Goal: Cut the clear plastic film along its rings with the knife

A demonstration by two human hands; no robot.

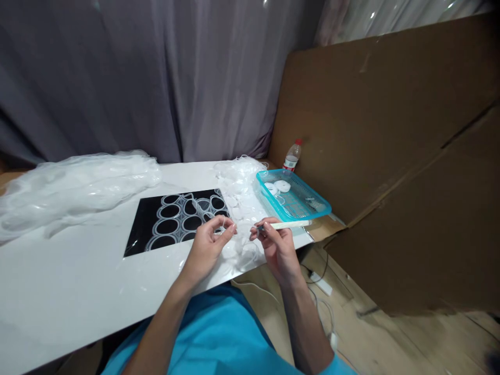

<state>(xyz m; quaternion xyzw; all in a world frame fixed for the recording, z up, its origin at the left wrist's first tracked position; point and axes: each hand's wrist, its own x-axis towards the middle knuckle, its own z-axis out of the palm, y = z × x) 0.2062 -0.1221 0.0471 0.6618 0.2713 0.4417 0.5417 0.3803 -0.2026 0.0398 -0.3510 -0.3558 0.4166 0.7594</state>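
Observation:
My left hand (pixel 213 242) is closed, thumb and forefinger pinching thin translucent white material near the table's front edge. Close beside it on the right, my right hand (pixel 276 245) is closed around a slim white-handled tool (pixel 292 225) whose dark end points left. Between the hands hangs sheer white material (pixel 244 234); its exact outline is blurred. Behind my left hand lies a black sheet (pixel 146 216) with linked white lace-like rings (pixel 172 226) on it. More sheer white pieces (pixel 238 182) are spread right of the sheet.
A blue plastic basket (pixel 326 210) with white round pieces stands at the right, a bottle (pixel 292 155) behind it. A large heap of sheer white material (pixel 86 182) lies at the back left. Cardboard (pixel 383 120) walls the right side; cables and a power strip (pixel 321 284) lie below.

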